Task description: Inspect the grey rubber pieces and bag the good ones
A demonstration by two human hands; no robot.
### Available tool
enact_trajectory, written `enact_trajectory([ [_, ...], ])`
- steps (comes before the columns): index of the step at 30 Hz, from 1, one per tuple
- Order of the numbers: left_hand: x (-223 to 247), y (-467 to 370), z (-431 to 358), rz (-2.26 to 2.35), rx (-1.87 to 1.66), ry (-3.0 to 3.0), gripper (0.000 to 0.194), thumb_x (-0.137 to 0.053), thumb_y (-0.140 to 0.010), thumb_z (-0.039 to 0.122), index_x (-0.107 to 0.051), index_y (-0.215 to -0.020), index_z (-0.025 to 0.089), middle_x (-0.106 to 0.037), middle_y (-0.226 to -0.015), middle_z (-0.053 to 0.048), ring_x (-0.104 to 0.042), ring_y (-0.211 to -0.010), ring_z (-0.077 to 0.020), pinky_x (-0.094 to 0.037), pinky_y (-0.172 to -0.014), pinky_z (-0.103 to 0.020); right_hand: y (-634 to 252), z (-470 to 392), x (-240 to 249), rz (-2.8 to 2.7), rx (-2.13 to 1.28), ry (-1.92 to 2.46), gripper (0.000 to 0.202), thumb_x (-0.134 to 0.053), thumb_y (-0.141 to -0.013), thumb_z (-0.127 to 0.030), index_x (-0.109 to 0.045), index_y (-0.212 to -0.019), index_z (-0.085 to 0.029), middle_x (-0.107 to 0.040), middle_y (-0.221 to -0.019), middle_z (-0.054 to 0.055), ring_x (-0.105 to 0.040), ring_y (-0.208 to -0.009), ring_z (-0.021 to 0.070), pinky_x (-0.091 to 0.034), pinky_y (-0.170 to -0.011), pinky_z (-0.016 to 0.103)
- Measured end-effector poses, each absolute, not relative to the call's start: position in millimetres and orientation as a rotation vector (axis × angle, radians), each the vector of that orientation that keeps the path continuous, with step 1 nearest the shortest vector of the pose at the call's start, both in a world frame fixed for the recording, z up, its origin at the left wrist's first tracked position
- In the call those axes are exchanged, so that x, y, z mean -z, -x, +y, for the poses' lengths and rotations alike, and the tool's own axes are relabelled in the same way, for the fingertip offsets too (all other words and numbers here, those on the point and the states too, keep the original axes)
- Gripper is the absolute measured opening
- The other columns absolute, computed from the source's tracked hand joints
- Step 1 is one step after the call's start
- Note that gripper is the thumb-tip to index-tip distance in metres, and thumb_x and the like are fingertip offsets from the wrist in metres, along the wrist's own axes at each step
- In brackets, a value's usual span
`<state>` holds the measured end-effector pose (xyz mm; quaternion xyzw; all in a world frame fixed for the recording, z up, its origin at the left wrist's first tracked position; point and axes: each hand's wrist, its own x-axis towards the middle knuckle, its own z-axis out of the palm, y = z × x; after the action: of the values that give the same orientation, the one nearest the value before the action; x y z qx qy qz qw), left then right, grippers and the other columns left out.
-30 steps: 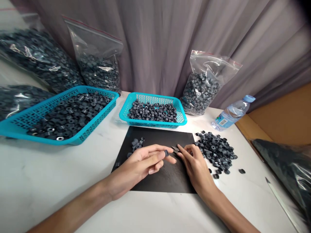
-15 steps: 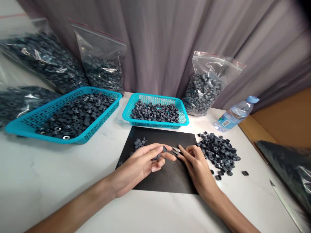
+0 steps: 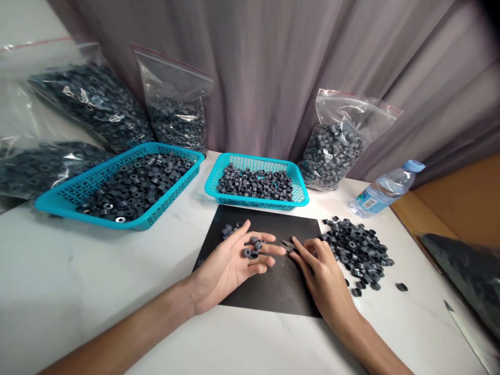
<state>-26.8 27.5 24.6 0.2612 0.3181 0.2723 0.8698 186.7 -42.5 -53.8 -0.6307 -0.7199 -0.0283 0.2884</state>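
Dark grey rings (image 3: pixel 253 249), a small loose cluster, rest on the fingers of the upturned left hand (image 3: pixel 246 255), above the black mat (image 3: pixel 265 294). The leftmost turns its hole toward the camera; the others tip various ways, their axes hard to read. This hand's grip is apart: the thumb stands away from the spread fingers, which point to the right.

Facing it, the right hand (image 3: pixel 318 260) has its grip clamped on a pointed tool (image 3: pixel 288 245), whose handle is mostly hidden. Its long axis runs roughly side to side, and its two slim tips, slightly parted, point left toward the other hand's fingertips, near them.

Beyond the left thumb, more rings form a small group (image 3: pixel 230 229) on the mat. Right of the mat, a loose pile (image 3: pixel 359 252) spreads on the white counter (image 3: pixel 265 341), with one stray ring (image 3: pixel 401 287) apart from it.

Behind the mat stands a teal basket (image 3: pixel 258 201) with rings inside, its long side running across the view; a larger teal basket (image 3: pixel 86 217) lies slantwise to the left. A water bottle (image 3: pixel 386 190) stands behind the pile.
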Motion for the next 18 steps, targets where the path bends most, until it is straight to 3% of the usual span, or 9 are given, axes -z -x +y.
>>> enact_trajectory([
  [6,-26.6,27.6,29.0,0.653,-0.598,-0.513,0.047,-0.046,-0.099,0.046,-0.066,-0.108,0.005,-0.073,-0.109,-0.023,-0.072,-0.085,-0.0208,-0.057,-0.07,-0.023,-186.1,-43.4,53.0,-1.929,0.151,1.699,0.038,-0.044,-0.103,-0.03,-0.062,-0.133,-0.015,-0.056,-0.097,0.012,-0.053,-0.084,0.0238,-0.051,-0.069,0.037],
  [9,-26.6,28.7,32.1,0.682,-0.631,-0.513,0.037,-0.05,-0.099,0.038,-0.067,-0.088,0.007,-0.073,-0.103,-0.023,-0.069,-0.076,-0.0157,-0.055,-0.063,-0.018,-185.9,-44.3,52.7,-1.914,0.19,1.715,0.037,-0.046,-0.102,-0.032,-0.063,-0.133,-0.019,-0.055,-0.095,0.011,-0.053,-0.084,0.0237,-0.05,-0.067,0.036],
  [12,-26.9,33.4,40.7,0.705,-0.741,-0.528,0.034,-0.055,-0.096,0.022,-0.056,-0.064,0.011,-0.071,-0.086,-0.013,-0.054,-0.056,-0.0035,-0.044,-0.048,-0.01,-185.1,-44.5,52.2,-1.9,0.218,1.734,0.036,-0.047,-0.102,-0.034,-0.065,-0.13,-0.021,-0.054,-0.091,0.01,-0.053,-0.082,0.0237,-0.049,-0.066,0.036],
  [15,-30.2,41.7,52.7,0.707,-0.834,-0.568,0.031,-0.056,-0.096,0.017,-0.054,-0.065,0.012,-0.059,-0.075,-0.002,-0.041,-0.048,0.0004,-0.035,-0.04,-0.008,-183.7,-43.6,51.7,-1.891,0.227,1.741,0.036,-0.049,-0.101,-0.035,-0.066,-0.128,-0.02,-0.054,-0.09,0.009,-0.052,-0.08,0.0229,-0.048,-0.065,0.035],
  [18,-35.6,49.9,62.4,0.721,-0.889,-0.612,0.025,-0.056,-0.096,0.018,-0.057,-0.072,0.012,-0.052,-0.073,0.001,-0.037,-0.045,0.0005,-0.026,-0.032,-0.008,-182.7,-42.3,52.1,-1.898,0.22,1.737,0.036,-0.049,-0.101,-0.035,-0.067,-0.127,-0.017,-0.055,-0.091,0.01,-0.052,-0.079,0.0224,-0.049,-0.065,0.036],
])
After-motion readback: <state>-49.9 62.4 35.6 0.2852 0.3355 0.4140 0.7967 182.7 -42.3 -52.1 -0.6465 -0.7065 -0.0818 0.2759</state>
